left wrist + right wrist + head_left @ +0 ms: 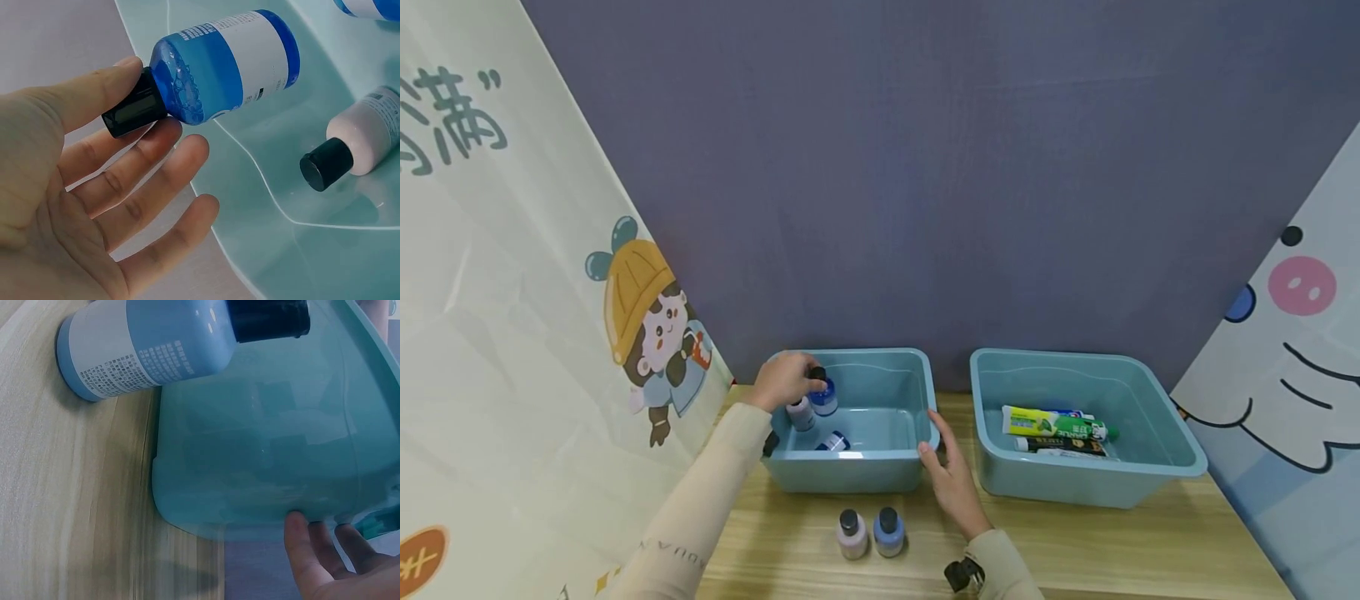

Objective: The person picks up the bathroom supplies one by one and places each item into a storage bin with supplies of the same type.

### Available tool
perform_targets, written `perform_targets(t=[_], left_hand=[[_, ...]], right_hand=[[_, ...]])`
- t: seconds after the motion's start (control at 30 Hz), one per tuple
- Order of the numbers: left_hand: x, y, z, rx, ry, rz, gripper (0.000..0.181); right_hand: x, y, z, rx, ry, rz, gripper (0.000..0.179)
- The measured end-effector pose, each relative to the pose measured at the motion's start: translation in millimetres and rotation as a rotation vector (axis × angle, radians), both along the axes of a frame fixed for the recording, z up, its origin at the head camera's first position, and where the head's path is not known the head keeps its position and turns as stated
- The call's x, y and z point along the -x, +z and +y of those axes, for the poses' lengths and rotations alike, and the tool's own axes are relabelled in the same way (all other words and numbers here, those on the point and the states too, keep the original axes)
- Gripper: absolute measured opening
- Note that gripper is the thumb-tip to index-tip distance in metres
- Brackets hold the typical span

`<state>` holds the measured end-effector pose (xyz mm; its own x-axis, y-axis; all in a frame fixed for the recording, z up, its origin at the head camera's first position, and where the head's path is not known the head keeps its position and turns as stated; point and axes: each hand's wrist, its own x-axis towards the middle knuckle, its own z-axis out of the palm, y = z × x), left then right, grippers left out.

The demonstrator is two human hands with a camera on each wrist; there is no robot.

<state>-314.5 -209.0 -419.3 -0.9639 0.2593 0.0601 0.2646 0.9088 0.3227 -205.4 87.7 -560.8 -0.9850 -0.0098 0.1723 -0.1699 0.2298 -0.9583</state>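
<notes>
bottle of deep blue liquid [206, 72], black-capped and white-labelled, is in the left half of the left tub [850, 475], held by its cap. thumb and nearest fingers of the left hand [782, 379] pinch that cap, while the remaining fingers spread loosely and hold nothing. whether the base touches the tub's floor is hard to say from these angles.

just beside it, within the same tub, is a pale pink bottle [801, 414] with a black cap; a blue and white bottle [832, 442] shows behind the front rim, partly hidden. the right hand [955, 483] rests at the tub's right front corner, fingers fairly straight and parted from the thumb, tips touching the tub.

in front, two more black-capped bottles stand side by side on the wooden bench [790, 546], a pink one [852, 542] and a lighter blue one [889, 540]. to the right, apart from the first, a second tub [1060, 489] holds toothpaste tubes, among them a yellow-green one [1045, 422] and a black one [1063, 447]. behind hangs a grey-purple backdrop [925, 167].
</notes>
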Motion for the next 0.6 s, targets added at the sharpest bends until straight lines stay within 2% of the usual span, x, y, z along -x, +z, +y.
perform_targets(t=[0.3, 0.6], left_hand=[[6.0, -2.2, 0.1, -0.008, 0.015, -0.023, 0.025], [14.7, -7.2, -0.4, 0.026, 0.031, -0.037, 0.029]], right_hand=[[-2.3, 3.0, -0.1, 0.014, 0.012, -0.006, 0.055], [-1.5, 2.4, -2.6, 0.012, 0.007, 0.014, 0.058]])
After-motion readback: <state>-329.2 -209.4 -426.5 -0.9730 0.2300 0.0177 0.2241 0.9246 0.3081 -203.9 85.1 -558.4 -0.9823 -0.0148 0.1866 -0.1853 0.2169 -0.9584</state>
